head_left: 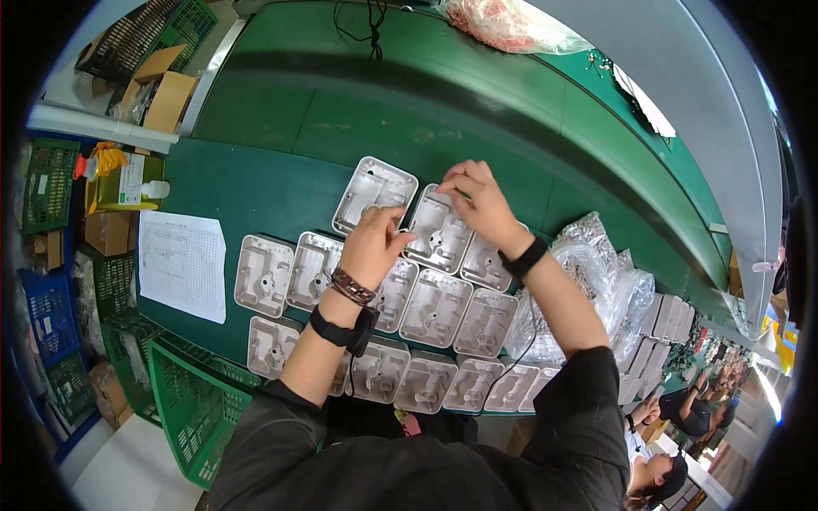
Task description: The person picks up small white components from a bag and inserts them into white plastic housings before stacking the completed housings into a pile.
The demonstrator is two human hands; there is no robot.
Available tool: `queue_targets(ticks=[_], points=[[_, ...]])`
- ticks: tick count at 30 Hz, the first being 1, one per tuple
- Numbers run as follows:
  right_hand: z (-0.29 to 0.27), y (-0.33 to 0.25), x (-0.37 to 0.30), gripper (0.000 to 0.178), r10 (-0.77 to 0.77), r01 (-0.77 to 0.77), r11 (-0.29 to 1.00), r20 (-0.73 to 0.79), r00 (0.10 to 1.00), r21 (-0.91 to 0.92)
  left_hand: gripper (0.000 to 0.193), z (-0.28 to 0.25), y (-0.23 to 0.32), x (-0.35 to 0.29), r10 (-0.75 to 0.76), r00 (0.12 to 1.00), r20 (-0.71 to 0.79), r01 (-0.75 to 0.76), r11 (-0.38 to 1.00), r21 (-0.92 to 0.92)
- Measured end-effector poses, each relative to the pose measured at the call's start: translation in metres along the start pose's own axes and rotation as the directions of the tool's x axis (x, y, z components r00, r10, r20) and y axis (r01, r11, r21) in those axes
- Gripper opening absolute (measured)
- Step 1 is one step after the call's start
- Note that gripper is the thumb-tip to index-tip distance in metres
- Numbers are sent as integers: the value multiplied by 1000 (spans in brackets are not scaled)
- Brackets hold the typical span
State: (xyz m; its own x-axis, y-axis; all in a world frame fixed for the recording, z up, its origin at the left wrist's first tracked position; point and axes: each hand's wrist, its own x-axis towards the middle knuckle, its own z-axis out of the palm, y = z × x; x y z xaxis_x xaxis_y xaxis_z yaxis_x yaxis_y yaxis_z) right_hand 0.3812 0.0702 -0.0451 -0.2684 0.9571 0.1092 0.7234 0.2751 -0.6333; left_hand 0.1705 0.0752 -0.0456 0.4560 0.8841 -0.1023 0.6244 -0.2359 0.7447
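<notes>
- Head camera view showed a light grey, open-topped rectangular housing with rounded corners (438, 232), which lay on the dark green flat worktable (256, 192), between the two hands.
- The left hand (368, 249) was at its left side, with thumb and forefinger narrow; whether they held a small part could not be told.
- The right hand (483, 207) was above its far right corner, fingers bent and tips close together; what they held, if anything, was too small to tell.
- Just to its left stood a similar grey housing (375, 189), set a little farther from the person.
- Nearer to the person, more grey housings (435, 308) were placed in rows.
- At the right lay a clear plastic bag with small silvery parts (588, 285).
- At the left were a white printed paper sheet (181, 266) and, lower, a green plastic crate (192, 417).
</notes>
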Motion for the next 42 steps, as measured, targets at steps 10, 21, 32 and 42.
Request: queue_targets(ticks=[10,21,32,42], points=[[16,-84,-39,15,221,-276,729,166,961,627,31,-17,11,-27,170,985,-2,-153,877,-455],[22,-77,-39,7,315,-434,548,304,899,715,33,-26,6,-32,211,972,104,-156,908,-388],[27,-20,97,6,-425,414,817,67,903,-402,62,-25,-41,16,-6,992,-128,56,919,391],[60,-4,115,6,-426,460,798,176,887,-390,68,-27,-43,19,-52,995,-83,77,941,328]])
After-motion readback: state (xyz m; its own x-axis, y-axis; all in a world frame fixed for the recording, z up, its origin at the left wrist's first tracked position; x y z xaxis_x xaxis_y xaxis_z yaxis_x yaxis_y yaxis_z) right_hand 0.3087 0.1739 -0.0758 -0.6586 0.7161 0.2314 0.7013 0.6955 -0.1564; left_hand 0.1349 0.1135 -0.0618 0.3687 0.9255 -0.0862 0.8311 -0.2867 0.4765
